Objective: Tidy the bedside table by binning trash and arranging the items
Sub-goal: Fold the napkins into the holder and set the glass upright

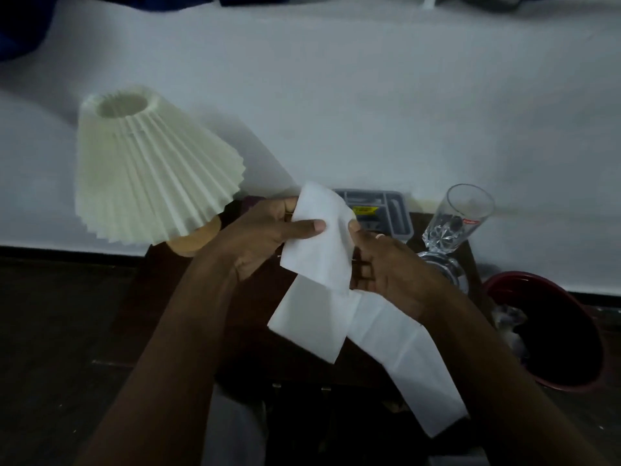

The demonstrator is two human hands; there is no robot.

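Paper strip point(386, 331), white and long, hangs in the air over the dark bench point(248, 324), held between both hands. Its near tail runs down toward the person's right. From there its long axis climbs diagonally away and to the left, and a shorter folded flap droops beneath the hands. Both bare forearms reach forward from the lower edge and converge. The left hand point(265, 237) pinches the strip's upper part, thumb lying flat across the front and fingers behind. The right hand point(386, 267) grips the opposite edge, thumb tip on the front and fingers curled behind, with a ring on one finger. A red bin point(588, 364) holding crumpled scraps sits on the dark floor point(50, 331) just right of the bench. Beyond the hands, a grey box point(379, 210) lies at the back of the bench. A lamp point(151, 173) with a cream pleated shade stands at its left end, and a clear glass point(460, 216) at its right. A white wall point(336, 95) rises behind.
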